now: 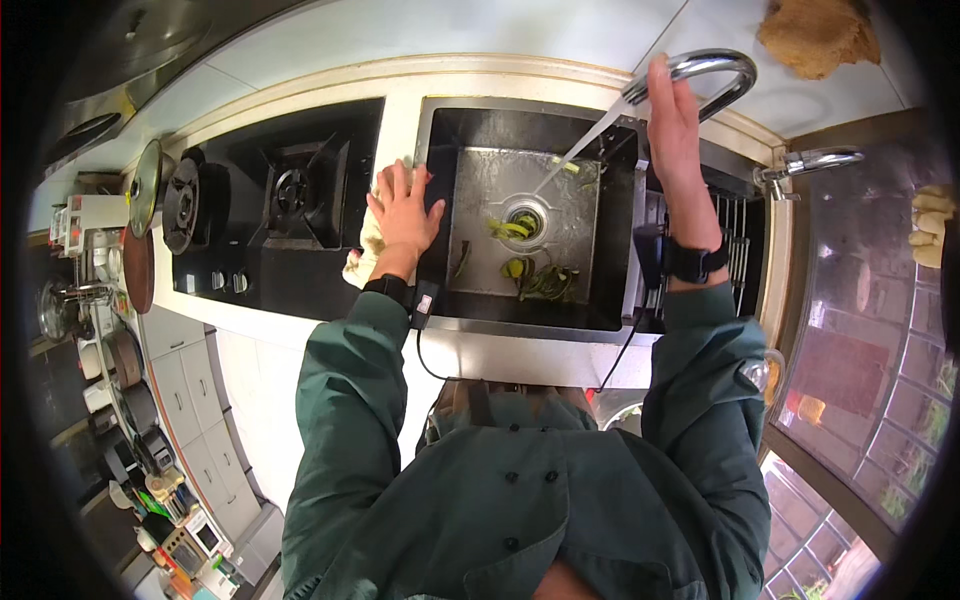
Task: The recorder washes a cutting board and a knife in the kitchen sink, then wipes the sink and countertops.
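My right hand (672, 127) grips the end of the chrome gooseneck faucet (724, 61). A stream of water (576, 150) runs from its spout down to the left, into the stainless steel sink (480, 281). Leafy green scraps (551, 282) lie on the sink floor, and more yellow-green pieces (517, 228) sit at the drain (541, 217). With fingers spread, my left hand (405, 210) rests flat on the strip of counter left of the basin. A pale cloth (361, 264) lies partly beneath it.
A black gas hob (244, 259) adjoins the sink on the left, with a glass pot lid (146, 187) leaning at its far end. Right of the basin is a metal rack (739, 232). A second small tap (814, 161) stands beyond, near the window. Cables hang from both wrists.
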The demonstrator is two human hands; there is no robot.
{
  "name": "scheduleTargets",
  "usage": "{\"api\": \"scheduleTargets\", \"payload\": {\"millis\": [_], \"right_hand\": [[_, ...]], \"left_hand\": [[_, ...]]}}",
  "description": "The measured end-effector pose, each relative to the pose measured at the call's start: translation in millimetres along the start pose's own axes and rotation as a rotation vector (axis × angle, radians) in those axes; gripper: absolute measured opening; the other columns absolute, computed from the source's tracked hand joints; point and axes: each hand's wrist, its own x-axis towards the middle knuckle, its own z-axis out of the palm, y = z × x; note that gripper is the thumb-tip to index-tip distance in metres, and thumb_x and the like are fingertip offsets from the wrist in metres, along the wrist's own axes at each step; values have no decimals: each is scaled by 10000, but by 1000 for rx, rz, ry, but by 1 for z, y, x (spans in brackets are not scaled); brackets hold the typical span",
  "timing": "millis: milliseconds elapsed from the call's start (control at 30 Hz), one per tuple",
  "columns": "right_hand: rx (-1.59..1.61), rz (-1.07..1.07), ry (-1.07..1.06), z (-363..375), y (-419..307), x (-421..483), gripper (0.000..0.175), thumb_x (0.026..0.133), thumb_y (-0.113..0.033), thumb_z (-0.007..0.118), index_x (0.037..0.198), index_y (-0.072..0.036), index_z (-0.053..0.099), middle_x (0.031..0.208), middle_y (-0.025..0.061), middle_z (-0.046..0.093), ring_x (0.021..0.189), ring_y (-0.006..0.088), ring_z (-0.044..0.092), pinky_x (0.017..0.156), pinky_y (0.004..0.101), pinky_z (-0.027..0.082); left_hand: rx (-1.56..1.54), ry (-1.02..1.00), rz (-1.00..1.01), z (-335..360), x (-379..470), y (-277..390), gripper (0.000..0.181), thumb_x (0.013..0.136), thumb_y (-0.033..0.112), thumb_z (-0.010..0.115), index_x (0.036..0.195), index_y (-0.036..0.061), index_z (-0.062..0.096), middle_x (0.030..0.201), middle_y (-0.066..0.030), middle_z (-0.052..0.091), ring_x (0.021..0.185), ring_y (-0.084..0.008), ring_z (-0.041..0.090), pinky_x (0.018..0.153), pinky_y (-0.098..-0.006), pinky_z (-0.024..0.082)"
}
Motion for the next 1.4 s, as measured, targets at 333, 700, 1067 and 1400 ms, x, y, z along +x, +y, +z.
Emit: {"api": "scheduleTargets", "payload": {"millis": [333,700,1067,1400], "right_hand": [[-492,163,-728,23,146,-13,381,824,-384,576,687,-28,564,622,42,504,562,175,452,517,322,366],[-1446,782,-1624,-4,269,-176,607,616,-581,673,990,-104,664,1010,105,635,886,259,611,764,357,483],[-458,1257,-1089,56,309,-113,662,831,-523,480,1280,-42,414,1300,175,417,1143,306,439,927,440,377],[-1079,-374,-1450,155,314,-195,255,817,-223,481,1001,-190,654,1115,42,583,1026,255,543,873,471,342]], "left_hand": [[69,-15,183,12,-5,-27,708,753,413,599,1362,211,301,1420,-110,237,1303,-346,203,980,-513,243],[-10,57,67,16,-7,-25,586,749,374,590,1294,240,421,1401,-60,317,1281,-301,282,969,-476,257],[5,114,54,19,-5,-32,536,758,332,578,1268,226,453,1365,-55,376,1256,-285,324,951,-435,275],[-47,135,60,16,-1,-23,528,752,317,580,1254,200,466,1355,-60,386,1248,-286,333,955,-432,273]]}}
